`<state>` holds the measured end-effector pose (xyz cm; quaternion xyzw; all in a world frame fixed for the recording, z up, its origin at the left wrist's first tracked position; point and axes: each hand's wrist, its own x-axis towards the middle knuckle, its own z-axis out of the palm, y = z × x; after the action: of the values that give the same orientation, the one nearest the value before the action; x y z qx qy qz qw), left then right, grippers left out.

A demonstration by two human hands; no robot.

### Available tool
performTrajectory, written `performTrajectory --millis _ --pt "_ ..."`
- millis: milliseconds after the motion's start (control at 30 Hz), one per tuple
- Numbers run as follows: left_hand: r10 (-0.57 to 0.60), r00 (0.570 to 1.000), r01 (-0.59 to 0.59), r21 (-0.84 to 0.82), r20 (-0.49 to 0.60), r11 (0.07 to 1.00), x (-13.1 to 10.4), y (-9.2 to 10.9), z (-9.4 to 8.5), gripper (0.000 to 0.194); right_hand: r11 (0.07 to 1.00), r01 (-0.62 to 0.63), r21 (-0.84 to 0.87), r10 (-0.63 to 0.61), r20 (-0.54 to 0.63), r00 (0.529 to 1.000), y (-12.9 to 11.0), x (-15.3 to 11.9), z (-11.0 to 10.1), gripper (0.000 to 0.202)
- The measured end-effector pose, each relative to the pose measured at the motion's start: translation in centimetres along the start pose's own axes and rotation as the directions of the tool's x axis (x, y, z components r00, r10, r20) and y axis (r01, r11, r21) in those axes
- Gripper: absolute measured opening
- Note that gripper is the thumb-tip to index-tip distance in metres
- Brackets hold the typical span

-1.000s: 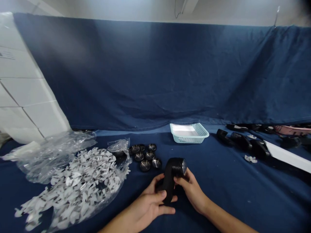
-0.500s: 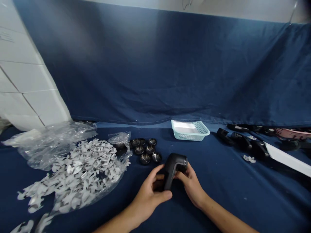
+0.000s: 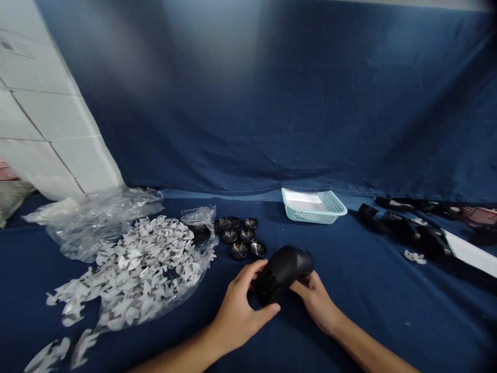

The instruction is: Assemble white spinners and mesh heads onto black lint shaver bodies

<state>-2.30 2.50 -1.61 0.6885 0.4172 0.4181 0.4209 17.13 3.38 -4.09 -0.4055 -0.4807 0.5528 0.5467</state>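
Both hands hold a black, bent handheld device housing above the blue cloth, its rounded outer side facing up. My left hand is curled around the handle end, with the thumb in front and the fingers at the far side. Under the head end, my right hand grips with its fingers, whose tips are hidden by the housing. Just beyond the hands lie several round black cups with shiny insides. What kind of device this is cannot be made out.
To the left, a heap of small grey-white plastic pieces spills from a clear bag. A light-blue basket with white paper stands at the back. More black parts, a small white piece and a white strip lie right.
The housing has been turned so its smooth rounded back now faces up, where its inner side and head rim showed before. Both hands keep hold; the view has shifted slightly.
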Motion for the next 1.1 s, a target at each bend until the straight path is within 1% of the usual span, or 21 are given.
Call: performTrajectory --millis 67,167,233,267,333,433,500,600,700,867,1000,1100 --pt "-0.027 0.999 0.027 -0.041 0.019 0.999 0.1 0.1 0.0 0.067 1.0 -0.003 0.007 0.003 0.004 1.0 0.2 0.1 0.0 0.026" --pt "-0.034 0.997 0.04 -0.092 0.066 0.995 0.3 0.1 -0.2 0.068 1.0 0.006 0.014 -0.006 -0.003 1.0 0.3 0.2 0.1 0.026" --pt "-0.047 0.991 0.063 -0.127 0.125 0.99 0.3 0.0 -0.2 0.067 1.0 0.011 0.009 -0.01 -0.014 1.0 0.2 0.2 0.2 0.026" --pt "-0.07 0.983 0.097 -0.159 0.169 0.983 0.2 -0.1 -0.2 0.067 1.0 0.01 0.002 -0.01 -0.018 1.0 0.1 0.2 0.2 0.027" --pt "-0.137 0.955 0.204 -0.246 0.264 0.948 0.0 -0.4 0.0 0.071 1.0 0.008 -0.02 -0.008 -0.023 1.0 -0.2 0.1 0.3 0.029" --pt "-0.218 0.898 0.368 -0.379 0.382 0.849 -0.3 -0.6 0.2 0.088 0.998 0.0 -0.06 -0.002 -0.033 0.999 -0.5 0.2 0.4 0.031" --pt "-0.234 0.866 0.431 -0.426 0.442 0.795 -0.3 -0.7 0.3 0.093 0.997 -0.009 -0.081 0.006 -0.031 0.999 -0.4 0.4 0.4 0.033" --pt "-0.24 0.821 0.494 -0.436 0.517 0.752 0.2 -0.7 0.0 0.093 0.995 -0.015 -0.102 0.013 -0.02 1.0 0.0 0.7 0.4 0.036" --pt "-0.269 0.806 0.536 -0.457 0.528 0.71 0.9 -0.7 -0.3 0.093 0.995 -0.015 -0.1 0.012 -0.025 1.0 0.5 0.8 0.2 0.042" --pt "-0.311 0.78 0.599 -0.502 0.543 0.624 1.5 -0.8 -0.7 0.086 0.999 -0.033 -0.042 0.031 -0.042 0.999 0.6 0.6 -0.2 0.052" --pt "-0.31 0.792 0.601 -0.579 0.526 0.552 1.9 -0.7 -1.0 0.078 0.997 -0.074 0.011 0.075 -0.028 0.997 0.1 0.4 -0.4 0.058" --pt "-0.303 0.804 0.588 -0.609 0.512 0.533 2.1 -0.7 -1.2 0.072 0.991 -0.136 0.012 0.135 0.041 0.99 -0.4 0.4 -0.3 0.054"
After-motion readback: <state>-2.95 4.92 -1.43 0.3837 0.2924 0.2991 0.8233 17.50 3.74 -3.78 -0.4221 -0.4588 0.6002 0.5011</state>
